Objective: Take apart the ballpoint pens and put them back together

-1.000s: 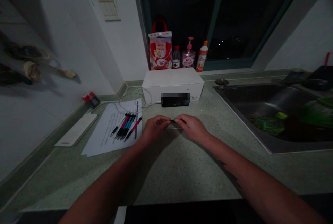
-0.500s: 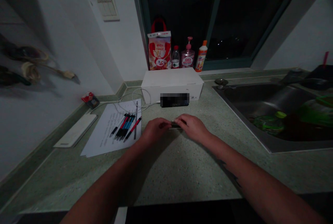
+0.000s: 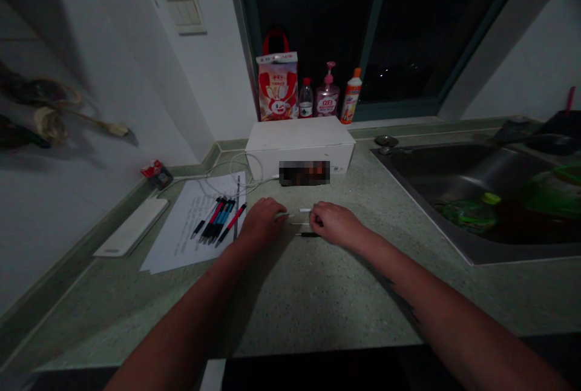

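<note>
Over the middle of the counter, my left hand (image 3: 265,220) is closed, and a thin pale stick (image 3: 284,214) pokes out from its fingertips towards the right. My right hand (image 3: 336,223) has its fingers curled in; what they hold, if anything, is hidden. A short white piece (image 3: 305,210) lies against its fingertips, and I cannot tell whether it is gripped. Between the hands rests a thin pale rod (image 3: 299,223). Just below it is a slim black pen-like piece (image 3: 308,234), partly covered by my right hand.
Several pens (image 3: 220,221) lie on printed sheets (image 3: 181,227) at the left, beside a flat white bar (image 3: 131,227). Behind my hands a phone-like device (image 3: 304,174), its screen blurred, leans on a white box (image 3: 299,135). A steel sink (image 3: 424,212) is at the right.
My hands have moved apart from the dark thing they held together. The pale stick, white piece, thin rod and black piece now show separately. The device's screen has lit up with orange.
</note>
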The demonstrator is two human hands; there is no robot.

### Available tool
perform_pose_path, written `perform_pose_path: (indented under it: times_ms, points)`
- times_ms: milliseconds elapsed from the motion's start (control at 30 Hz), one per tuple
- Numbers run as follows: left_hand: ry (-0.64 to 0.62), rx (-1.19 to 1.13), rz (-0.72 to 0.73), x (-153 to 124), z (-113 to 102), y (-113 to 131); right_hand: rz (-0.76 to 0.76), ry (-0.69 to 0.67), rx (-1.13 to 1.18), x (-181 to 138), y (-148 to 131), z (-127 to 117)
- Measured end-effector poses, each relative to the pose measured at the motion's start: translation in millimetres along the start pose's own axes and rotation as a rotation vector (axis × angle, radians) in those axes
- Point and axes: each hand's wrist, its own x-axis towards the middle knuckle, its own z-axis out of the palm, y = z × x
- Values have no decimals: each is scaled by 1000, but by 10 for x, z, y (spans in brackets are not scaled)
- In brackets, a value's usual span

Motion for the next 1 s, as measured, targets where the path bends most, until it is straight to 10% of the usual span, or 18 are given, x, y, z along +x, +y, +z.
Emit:
perform_pose_path:
  times_ms: [1000]
  points:
    - [-49,-174,33,3,-11,8,-23,75,8,15,-19,-82]
